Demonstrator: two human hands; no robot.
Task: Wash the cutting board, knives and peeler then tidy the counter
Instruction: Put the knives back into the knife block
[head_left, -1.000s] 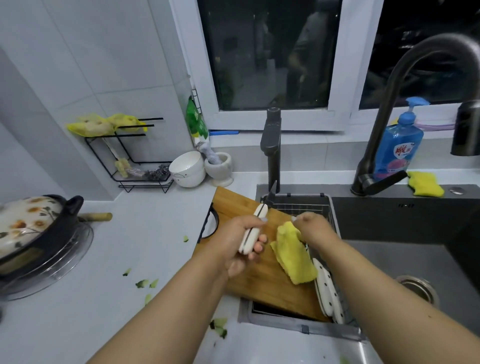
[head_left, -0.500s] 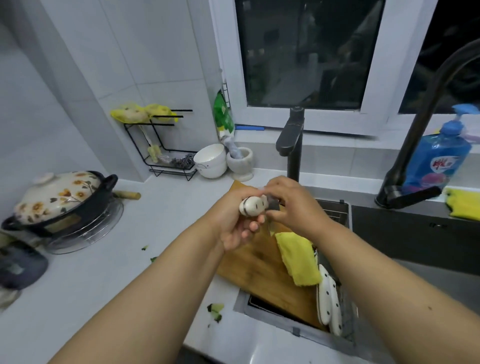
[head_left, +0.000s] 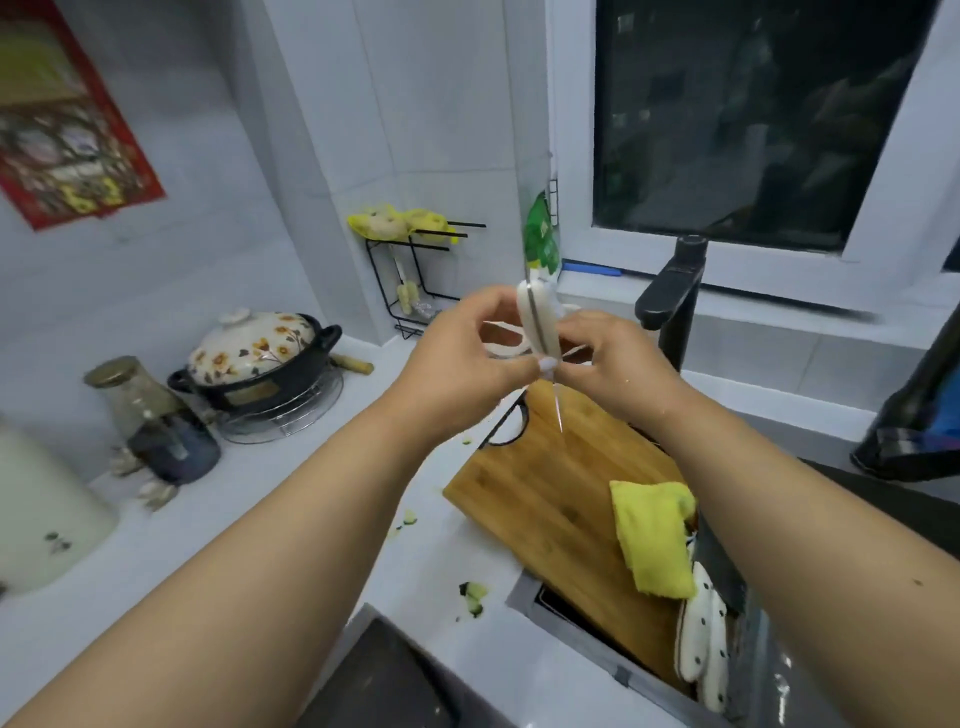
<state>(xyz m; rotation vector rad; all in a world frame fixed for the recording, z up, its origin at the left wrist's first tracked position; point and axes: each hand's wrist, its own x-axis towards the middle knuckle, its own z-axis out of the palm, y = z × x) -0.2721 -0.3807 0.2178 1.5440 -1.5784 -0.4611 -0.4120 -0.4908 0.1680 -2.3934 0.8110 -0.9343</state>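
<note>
I hold a white-handled knife upright in front of me, handle up and the thin blade pointing down over the wooden cutting board. My left hand pinches the handle from the left. My right hand pinches it from the right near the blade's base. The board lies across the sink's left edge, with a yellow cloth on its right part. White spotted items lie beside the board in the sink rack.
A flowered lidded pot sits on a wire trivet at the left, beside a glass jar. A black wall rack, a black faucet and green scraps on the white counter are also in view.
Both hands have lifted the knife higher above the board and turned it upright. The view has swung left, showing more of the counter. The yellow cloth stays on the board.
</note>
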